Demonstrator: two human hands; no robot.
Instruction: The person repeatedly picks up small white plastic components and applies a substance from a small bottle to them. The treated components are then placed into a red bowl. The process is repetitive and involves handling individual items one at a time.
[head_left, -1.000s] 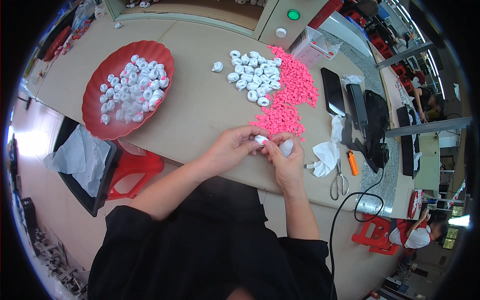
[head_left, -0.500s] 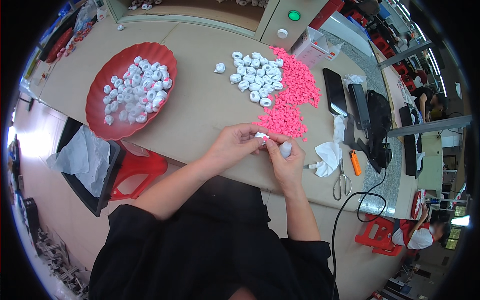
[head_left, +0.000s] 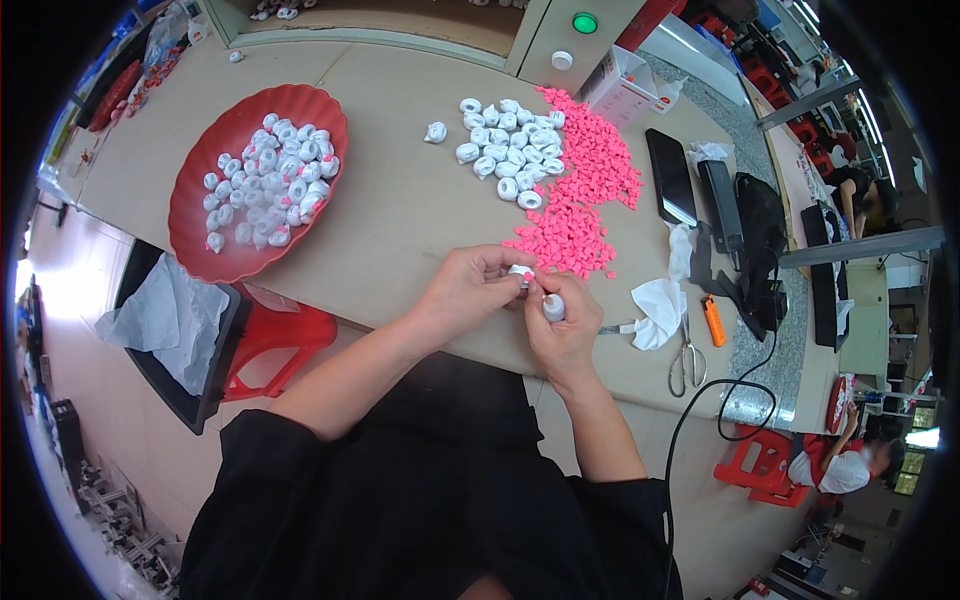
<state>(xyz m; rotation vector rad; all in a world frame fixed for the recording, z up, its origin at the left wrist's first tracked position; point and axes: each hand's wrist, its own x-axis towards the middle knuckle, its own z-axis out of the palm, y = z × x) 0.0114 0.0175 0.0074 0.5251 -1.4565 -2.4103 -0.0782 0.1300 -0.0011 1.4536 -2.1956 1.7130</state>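
My left hand pinches a small white ring-shaped piece with a pink bit on it, near the table's front edge. Close against it, my right hand grips a small white squeeze bottle, its rounded end toward me and its tip hidden by the fingers. Just beyond my hands spreads a heap of tiny pink pieces. Similar white ring-shaped pieces lie in a cluster left of the heap. On the left, a red scalloped bowl contains many white pieces, several with pink bits.
Right of the pink heap lie a black phone, crumpled tissue, scissors and an orange lighter. A black cable hangs over the edge. A white box stands at the back; a red stool is below left.
My right hand has shifted slightly left, and the bottle has turned and moved left with it. My left hand keeps the white piece in nearly the same place.
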